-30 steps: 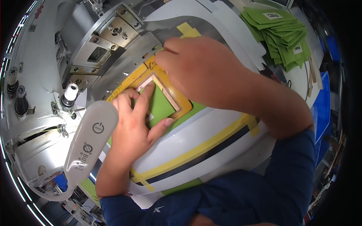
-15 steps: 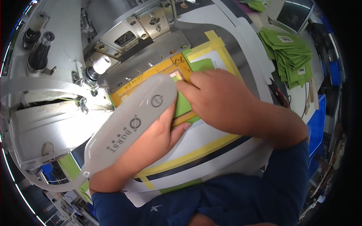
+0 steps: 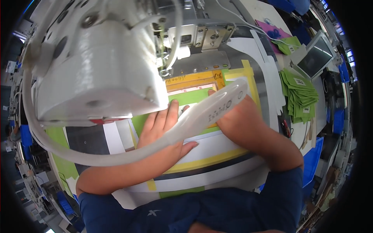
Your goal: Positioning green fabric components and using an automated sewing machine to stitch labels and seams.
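Note:
My left hand (image 3: 160,128) lies flat with fingers stretched on a green fabric piece (image 3: 196,96), its thumb spread to the side. The green piece lies in an amber template frame (image 3: 194,80), with a white strip along its far edge. My right hand (image 3: 241,118) is at the frame's right side, one fingertip touching the green piece near its corner. A pale paddle-shaped device (image 3: 217,105) on a bendy tube covers most of the right hand's fingers, so its grip is hidden. The white head of a sewing machine (image 3: 97,73) stands over the frame's left part.
Beyond the frame is a metal clamp plate (image 3: 202,64). To the right lie a stack of green fabric pieces (image 3: 297,91), small red-and-black cutters (image 3: 286,127) and a blue bin (image 3: 314,163). A screen (image 3: 314,58) stands at the back right. Yellow tape (image 3: 206,160) borders the white work sheet.
The view has shifted, with the machine head now larger and further right. My left hand, earlier mostly behind the paddle, now shows spread on the green piece. The right hand stays by the frame's right side.

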`<state>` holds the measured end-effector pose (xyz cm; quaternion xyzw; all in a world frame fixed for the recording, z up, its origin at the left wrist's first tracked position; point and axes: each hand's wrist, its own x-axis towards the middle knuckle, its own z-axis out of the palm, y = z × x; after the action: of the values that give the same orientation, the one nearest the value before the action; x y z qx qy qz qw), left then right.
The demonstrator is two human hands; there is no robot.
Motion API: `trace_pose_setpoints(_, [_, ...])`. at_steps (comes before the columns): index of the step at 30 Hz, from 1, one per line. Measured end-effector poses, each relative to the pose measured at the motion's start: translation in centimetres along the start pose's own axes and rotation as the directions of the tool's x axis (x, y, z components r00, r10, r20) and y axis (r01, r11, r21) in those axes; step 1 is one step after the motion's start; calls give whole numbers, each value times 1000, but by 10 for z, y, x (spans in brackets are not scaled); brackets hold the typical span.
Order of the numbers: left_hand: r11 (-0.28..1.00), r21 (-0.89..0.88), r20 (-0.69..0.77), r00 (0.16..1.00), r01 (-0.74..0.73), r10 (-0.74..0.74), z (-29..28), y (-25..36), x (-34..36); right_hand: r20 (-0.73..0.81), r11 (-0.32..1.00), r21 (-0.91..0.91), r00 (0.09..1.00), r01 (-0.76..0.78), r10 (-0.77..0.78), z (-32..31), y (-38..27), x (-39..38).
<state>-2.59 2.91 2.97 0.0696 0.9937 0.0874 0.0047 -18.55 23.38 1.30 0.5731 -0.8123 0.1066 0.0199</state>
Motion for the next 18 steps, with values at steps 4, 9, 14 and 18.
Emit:
trace_pose_setpoints(4, [999, -40, -9, 999, -33, 33, 0, -12, -4, -38, 999, 41, 999, 3, -1, -7, -2, 2])
trace_pose_setpoints(9, [997, 26, -18, 998, -67, 67, 7, -22, -4, -56, 1000, -21, 998, -19, 18, -17, -8, 12])
trace_pose_setpoints(14, [991, 93, -59, 993, -101, 107, 10, -24, -5, -13, 997, -6, 997, -76, 76, -17, -8, 12])
trace_pose_setpoints(18, [986, 115, -77, 989, -117, 126, 11, -25, -5, 2, 998, -46, 999, -41, 41, -19, -10, 11])
